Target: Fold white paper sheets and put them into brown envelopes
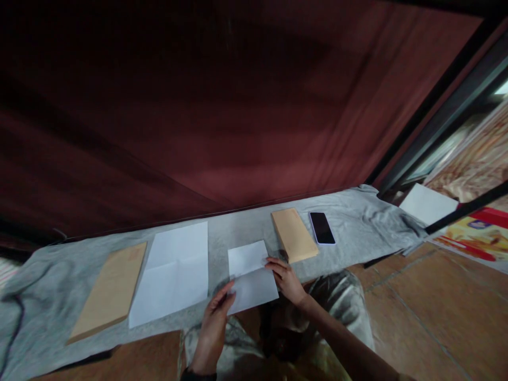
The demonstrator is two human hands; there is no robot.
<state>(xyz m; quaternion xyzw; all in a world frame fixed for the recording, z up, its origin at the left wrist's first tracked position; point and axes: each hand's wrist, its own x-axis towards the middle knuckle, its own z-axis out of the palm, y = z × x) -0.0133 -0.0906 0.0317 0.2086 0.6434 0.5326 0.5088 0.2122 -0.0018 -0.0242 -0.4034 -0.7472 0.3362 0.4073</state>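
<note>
A partly folded white sheet of paper (pixel 254 291) lies at the front edge of the cloth-covered surface, with a crease across its middle. My left hand (pixel 216 320) grips its left edge near the crease, thumb on top. On the opposite side, my right hand (pixel 286 280) pinches the right edge by the same crease. To the left rest larger white sheets (pixel 174 275) with fold lines. Just beyond my right hand is a stack of brown envelopes (pixel 296 235).
A second stack of brown envelopes (pixel 111 288) lies at the far left. Right of the nearer envelopes is a smartphone (pixel 322 228) with a dark screen. A grey cloth (pixel 353 217) covers the narrow surface, backed by a dark red panel (pixel 238 132). A colourful box (pixel 476 233) stands at the right.
</note>
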